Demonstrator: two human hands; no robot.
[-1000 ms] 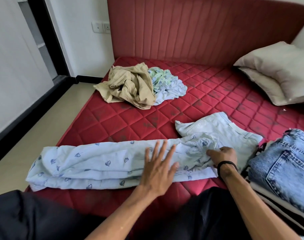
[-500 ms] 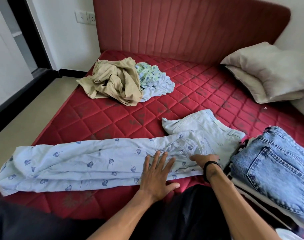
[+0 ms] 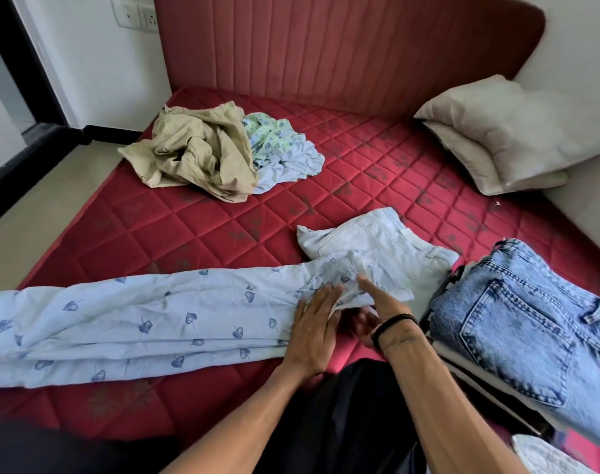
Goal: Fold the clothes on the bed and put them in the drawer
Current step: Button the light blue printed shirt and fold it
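Pinching the trousers' (image 3: pixel 148 319) right end, right hand (image 3: pixel 377 302) lifts a fold; left hand (image 3: pixel 312 330) presses flat on it, fingers straight.
Trousers lie stretched across the near edge of the bed (image 3: pixel 196 224), jeans (image 3: pixel 517 323) stacked at right, crumpled clothes (image 3: pixel 203 152) near headboard.

Pale-blue leaf-print garment (image 3: pixel 137 323) lies stretched lengthwise across red bed (image 3: pixel 360 186).

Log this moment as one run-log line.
stage: folding | left hand: flat on leaf-print garment | right hand: lifting its end | unfolded pile: waiting
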